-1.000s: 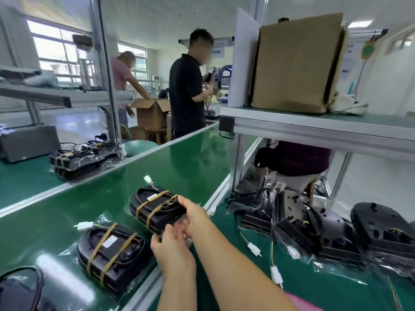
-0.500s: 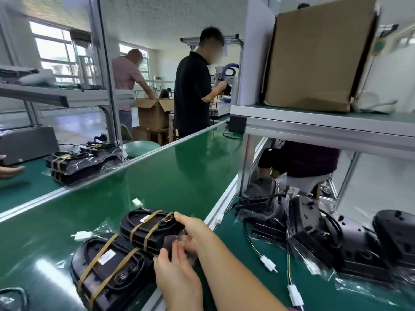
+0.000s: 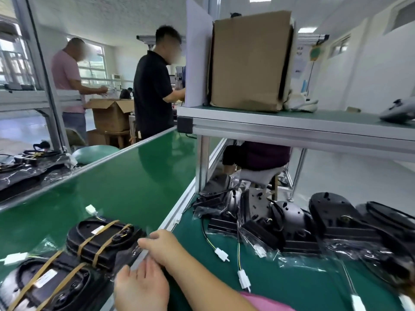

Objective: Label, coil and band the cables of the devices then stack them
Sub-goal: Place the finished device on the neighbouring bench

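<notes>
1. Banding is judged done on two units. The farther banded device [image 3: 103, 240] and the nearer banded device [image 3: 47, 286] are seen side by side on the green belt [image 3: 134, 180], each crossed by two tan bands [image 3: 98, 234] and marked with a white label [image 3: 46, 277].
2. Stacking is not yet done. Bagged devices [image 3: 292, 225] with loose cables [image 3: 238, 257] are left heaped on the bench [image 3: 292, 283].
3. The right hand [image 3: 162, 245] is laid at the farther device's clear wrap. Whether the wrap is pinched cannot be told, because of blur.
4. The left hand [image 3: 141, 288] is held slack, with nothing seen in it. Its fingertips are smeared.
</notes>
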### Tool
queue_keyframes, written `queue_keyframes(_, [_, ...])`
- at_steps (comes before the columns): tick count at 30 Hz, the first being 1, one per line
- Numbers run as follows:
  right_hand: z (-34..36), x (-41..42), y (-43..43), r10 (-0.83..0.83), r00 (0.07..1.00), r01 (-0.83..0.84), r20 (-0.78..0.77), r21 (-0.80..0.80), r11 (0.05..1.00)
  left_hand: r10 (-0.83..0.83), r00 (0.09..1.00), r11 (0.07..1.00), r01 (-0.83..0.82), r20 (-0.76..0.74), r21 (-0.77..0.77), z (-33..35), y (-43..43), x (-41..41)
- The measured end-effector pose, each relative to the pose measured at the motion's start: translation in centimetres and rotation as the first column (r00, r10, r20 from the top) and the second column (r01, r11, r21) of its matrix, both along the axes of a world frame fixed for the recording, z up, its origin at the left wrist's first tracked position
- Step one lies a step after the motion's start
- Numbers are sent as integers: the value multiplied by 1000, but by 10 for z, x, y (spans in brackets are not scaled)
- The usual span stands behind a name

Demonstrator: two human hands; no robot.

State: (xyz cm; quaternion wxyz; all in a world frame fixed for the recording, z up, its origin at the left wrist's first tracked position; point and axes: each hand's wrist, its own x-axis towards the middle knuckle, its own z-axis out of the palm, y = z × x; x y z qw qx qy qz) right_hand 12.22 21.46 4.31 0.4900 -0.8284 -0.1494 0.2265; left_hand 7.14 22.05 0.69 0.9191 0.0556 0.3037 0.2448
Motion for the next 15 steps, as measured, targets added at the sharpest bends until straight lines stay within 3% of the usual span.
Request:
queue_keyframes(2, [11, -9, -38, -73, 996, 64, 52, 159, 985, 24, 999, 983, -19, -21, 183, -2, -2, 4])
queue_keyframes(3, [15, -11, -62, -148, 983, 120, 107, 227, 966, 58, 992, 946, -19, -110, 322, 7, -19, 0])
queue_keyframes(5, [22, -6, -118, -340, 896, 268, 286, 263, 927, 13, 989, 938, 39, -146, 344, 31, -52, -2])
queue_keyframes(8, [24, 16, -202, -463, 651, 562, 602, 29, 827, -94, 984, 887, 152, -151, 437, 48, -101, 0])
queue_keyframes(9, [24, 25, -222, -428, 638, 616, 640, -92, 782, -136, 976, 877, 198, -170, 438, 49, -115, 2])
queue_keyframes(12, [14, 46, -251, -259, 732, 588, 631, -390, 709, -219, 948, 836, 303, -229, 458, 48, -146, 14])
queue_keyframes(15, [-3, 58, -253, -115, 688, 582, 716, -451, 677, -276, 926, 816, 367, -257, 447, 40, -168, 27])
